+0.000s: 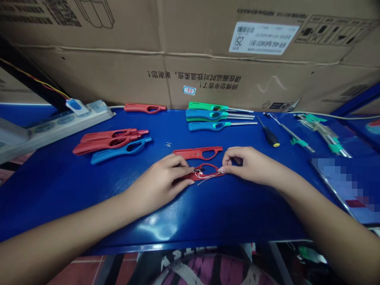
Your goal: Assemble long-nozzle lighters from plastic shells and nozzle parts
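In the head view, one half of a red lighter shell (194,177) lies on the blue table in front of me. White wires (199,173) and a small black part sit inside it. My left hand (169,176) grips the shell's handle end between thumb and fingers. At the shell's front end, my right hand (242,163) pinches a thin pale tube (208,179), whose free end slants down across the shell's lower edge. The fingertips hide the pinched end. Just behind lies the other red shell half (190,154), close to both hands.
Small screws (168,144) lie behind my left hand. Red lighter bodies (103,145) and a blue one (118,153) are at left, finished-looking lighters (208,115) at back. A screwdriver (269,135), inner lighter parts (329,136) and a power strip (56,123) flank them; a cardboard box (124,63) stands behind.
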Demonstrator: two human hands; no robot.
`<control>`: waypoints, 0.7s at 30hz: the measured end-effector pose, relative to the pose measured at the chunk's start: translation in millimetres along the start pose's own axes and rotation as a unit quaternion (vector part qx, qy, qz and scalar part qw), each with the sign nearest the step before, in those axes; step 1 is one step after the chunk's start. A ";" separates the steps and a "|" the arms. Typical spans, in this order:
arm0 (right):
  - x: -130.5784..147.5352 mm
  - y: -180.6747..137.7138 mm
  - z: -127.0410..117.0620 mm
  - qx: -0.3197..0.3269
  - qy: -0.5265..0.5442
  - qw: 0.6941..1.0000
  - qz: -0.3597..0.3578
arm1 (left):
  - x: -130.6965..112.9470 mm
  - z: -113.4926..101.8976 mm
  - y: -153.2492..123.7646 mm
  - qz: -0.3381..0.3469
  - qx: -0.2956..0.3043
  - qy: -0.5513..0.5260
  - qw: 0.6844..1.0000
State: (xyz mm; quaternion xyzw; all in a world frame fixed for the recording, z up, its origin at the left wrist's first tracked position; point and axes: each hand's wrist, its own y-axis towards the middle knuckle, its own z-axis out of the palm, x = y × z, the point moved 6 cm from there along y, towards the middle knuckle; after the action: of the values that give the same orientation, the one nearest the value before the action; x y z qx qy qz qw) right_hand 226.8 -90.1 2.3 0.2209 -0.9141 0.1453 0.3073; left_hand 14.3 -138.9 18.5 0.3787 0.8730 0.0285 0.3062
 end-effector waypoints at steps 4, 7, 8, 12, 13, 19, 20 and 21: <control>11.3 -3.5 -1.4 -0.003 0.004 0.999 -0.051 | 1.2 -0.1 0.1 -0.001 -0.002 0.000 1.000; 24.4 -8.1 -1.9 -0.007 0.003 0.992 -0.124 | 1.8 0.5 -0.7 0.004 -0.011 0.005 1.000; 28.4 -9.3 -1.7 -0.013 0.002 0.989 -0.148 | 1.6 0.9 -1.1 0.008 -0.015 0.007 1.000; 38.1 -9.9 2.2 -0.065 -0.023 0.974 -0.215 | -1.4 4.0 -2.3 0.027 -0.033 0.009 0.999; 38.8 -9.0 4.7 -0.074 -0.037 0.971 -0.223 | -2.4 5.1 -2.4 0.031 -0.036 0.007 0.999; 37.0 -3.3 19.6 -0.054 -0.073 0.970 -0.224 | -5.0 8.6 -1.8 0.040 -0.043 -0.002 0.998; 37.3 -2.9 20.4 -0.053 -0.075 0.971 -0.221 | -4.9 8.9 -1.6 0.038 -0.041 -0.003 0.998; 37.7 -2.6 21.0 -0.052 -0.079 0.971 -0.219 | -4.8 9.3 -1.4 0.037 -0.037 -0.004 0.999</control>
State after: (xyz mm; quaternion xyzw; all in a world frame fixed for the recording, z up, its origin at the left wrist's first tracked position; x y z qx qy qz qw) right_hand 190.7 -112.6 10.2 0.4097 -0.8715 0.0085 0.2693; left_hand 21.1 -144.8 13.1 0.3989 0.8555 0.0703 0.3226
